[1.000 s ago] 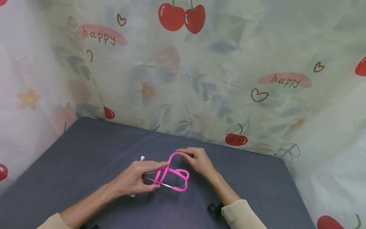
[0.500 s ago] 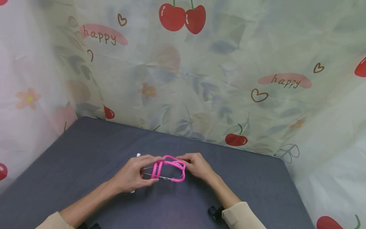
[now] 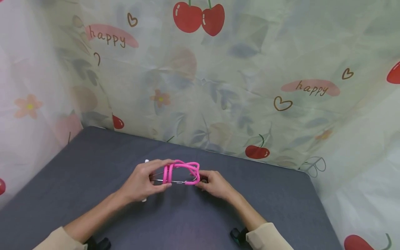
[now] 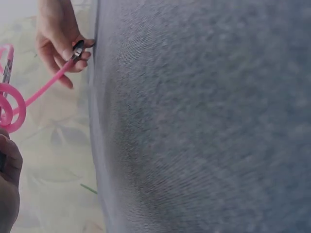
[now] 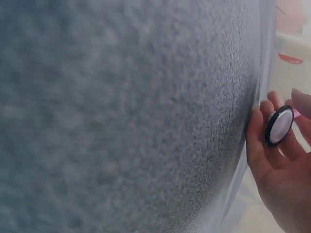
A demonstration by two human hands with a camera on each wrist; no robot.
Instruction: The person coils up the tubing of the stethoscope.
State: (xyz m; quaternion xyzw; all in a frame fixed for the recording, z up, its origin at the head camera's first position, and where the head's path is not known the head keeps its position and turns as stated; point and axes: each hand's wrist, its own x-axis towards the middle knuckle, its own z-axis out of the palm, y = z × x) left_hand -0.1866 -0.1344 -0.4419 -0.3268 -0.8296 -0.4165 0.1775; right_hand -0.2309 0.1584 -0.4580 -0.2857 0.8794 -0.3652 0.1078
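A stethoscope with pink tubing is held above the table in the head view, its tube wound in loops around the metal ear tubes. My left hand grips the looped bundle between thumb and fingers. White ear tips stick out behind that hand. At the other end, my right hand pinches the tube close to the chest piece, whose pale round face has a black rim in the right wrist view. A straight stretch of tube runs from the loops to the right hand in the left wrist view.
A dark grey cloth-covered table lies beneath both hands. Behind and beside it hangs a pale curtain printed with cherries and leaves. Black straps sit near the beige sleeves.
Both hands shift: the left moves up and slightly left with the bundle, the right moves lower. The loose tube arc between them has been drawn down against the loops.
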